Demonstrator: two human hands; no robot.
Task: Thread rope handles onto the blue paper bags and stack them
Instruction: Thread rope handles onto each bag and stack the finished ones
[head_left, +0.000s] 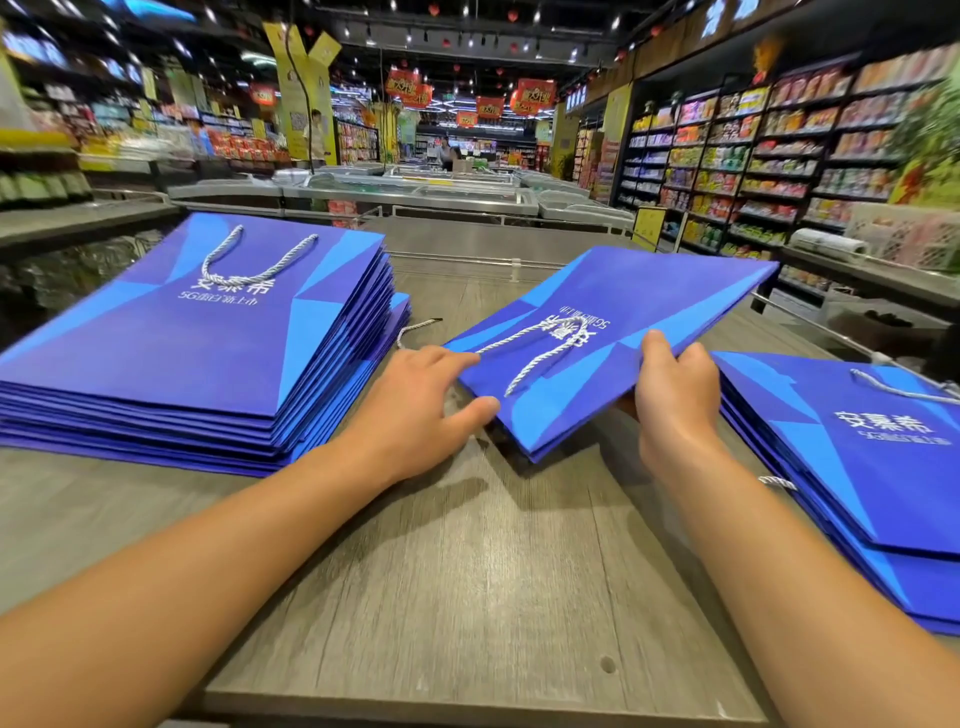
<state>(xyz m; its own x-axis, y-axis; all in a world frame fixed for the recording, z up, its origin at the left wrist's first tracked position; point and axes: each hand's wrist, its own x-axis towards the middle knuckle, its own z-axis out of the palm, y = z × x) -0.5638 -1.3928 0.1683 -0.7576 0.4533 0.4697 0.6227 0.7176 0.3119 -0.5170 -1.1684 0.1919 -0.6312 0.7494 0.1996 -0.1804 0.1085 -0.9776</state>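
Observation:
A flat blue paper bag with a white rope handle lying on its face is lifted at a tilt above the table's middle. My right hand grips the bag's near right edge, thumb on top. My left hand touches the bag's near left corner with spread fingers and thumb. A tall stack of blue bags lies at the left, its top bag carrying a rope handle. Another stack of blue bags lies at the right.
The grey wooden table carries everything. A loose white rope lies between the left stack and the held bag. Freezer chests stand beyond the table, with stocked shop shelves at the right.

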